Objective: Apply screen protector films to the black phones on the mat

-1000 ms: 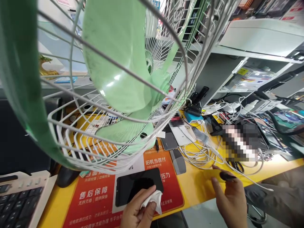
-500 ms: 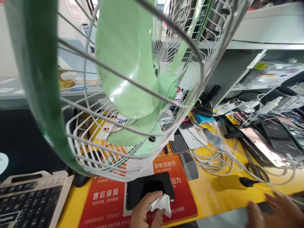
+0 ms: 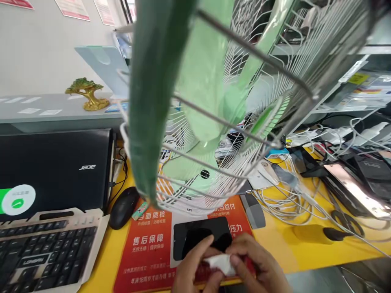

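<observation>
A crumpled white tissue [image 3: 222, 264] is between my two hands at the bottom centre. My left hand [image 3: 191, 268] curls around its left side, thumb and fingers closed on it. From the right, my right hand [image 3: 259, 264] has its fingers closed on the tissue's other edge. Just beyond the hands lies a black-screened smartphone [image 3: 186, 238], flat on the red printed mat [image 3: 143, 260]. The fingers cover its near right part.
A green desk fan [image 3: 201, 118] with a wire cage looms close above the mat. To the left are a keyboard [image 3: 45, 256], a black mouse [image 3: 124, 207] and a laptop [image 3: 61, 171]. Coiled white cables [image 3: 277, 207], scissors [image 3: 348, 221] and a yellow bottle [image 3: 311, 234] lie at right.
My right hand has come in from the far right and taken hold of the tissue beside my left hand. The camera view has turned left, showing more of the laptop.
</observation>
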{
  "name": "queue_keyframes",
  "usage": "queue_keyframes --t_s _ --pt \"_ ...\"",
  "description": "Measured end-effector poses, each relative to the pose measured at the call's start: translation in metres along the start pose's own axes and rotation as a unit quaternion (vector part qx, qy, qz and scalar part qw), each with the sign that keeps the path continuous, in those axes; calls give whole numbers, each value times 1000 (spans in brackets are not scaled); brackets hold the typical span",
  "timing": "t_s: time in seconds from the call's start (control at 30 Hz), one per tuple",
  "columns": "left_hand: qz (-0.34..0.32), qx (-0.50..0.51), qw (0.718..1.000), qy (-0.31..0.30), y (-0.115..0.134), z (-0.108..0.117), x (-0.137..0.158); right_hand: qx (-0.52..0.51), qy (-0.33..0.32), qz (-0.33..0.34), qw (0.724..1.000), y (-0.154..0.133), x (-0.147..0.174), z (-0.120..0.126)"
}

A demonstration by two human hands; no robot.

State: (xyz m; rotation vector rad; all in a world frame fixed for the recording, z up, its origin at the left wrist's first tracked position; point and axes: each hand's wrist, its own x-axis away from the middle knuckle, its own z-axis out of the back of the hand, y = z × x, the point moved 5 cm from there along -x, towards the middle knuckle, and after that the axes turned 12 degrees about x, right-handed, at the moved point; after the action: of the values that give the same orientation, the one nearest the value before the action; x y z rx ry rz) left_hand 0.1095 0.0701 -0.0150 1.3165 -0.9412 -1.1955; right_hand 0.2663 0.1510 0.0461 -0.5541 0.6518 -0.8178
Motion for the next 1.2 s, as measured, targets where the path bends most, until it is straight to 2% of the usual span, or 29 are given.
queue_keyframes --t_s 0.07,0.13,0.23,0.3,0.43,0.53,0.63,0.7,0.77,0.87,0.97,1.03,1.13,1.2 --pt "-45 -112 993 -3 7 24 -5 102 108 2 989 4 -2 8" --pt "-93 -273 957 -6 11 50 -10 214 145 31 966 7 -2 5" --pt "-123 -432 893 -21 7 77 -16 279 65 57 956 14 -2 -17" --pt "-121 -469 874 -32 2 85 -19 277 29 46 959 13 -1 -33" --pt "-124 -480 867 -41 -3 85 -21 251 24 36 967 -12 -4 -73" --pt "-130 -492 859 -51 -4 83 -20 237 -11 74 969 -30 -5 -95" --pt "-129 -497 857 -52 -3 84 -20 253 -22 75 964 -24 -5 -83" --pt "-127 -491 860 -53 -1 85 -20 280 4 35 959 -12 -7 -64" --pt "-122 -482 865 -63 0 86 -20 308 29 -2 951 -7 -13 -56" --pt "-120 -473 870 -76 -1 87 -20 312 8 10 950 -23 -23 -78" --pt "-134 -475 867 -68 -1 88 -19 291 -53 79 952 -40 -20 -100" --pt "-136 -474 868 -66 0 88 -19 289 -44 95 952 -34 -13 -90" --pt "-124 -464 874 -71 1 88 -20 320 26 40 946 -8 -11 -54" --pt "-121 -460 877 -72 2 88 -20 335 46 6 941 -1 -16 -48"
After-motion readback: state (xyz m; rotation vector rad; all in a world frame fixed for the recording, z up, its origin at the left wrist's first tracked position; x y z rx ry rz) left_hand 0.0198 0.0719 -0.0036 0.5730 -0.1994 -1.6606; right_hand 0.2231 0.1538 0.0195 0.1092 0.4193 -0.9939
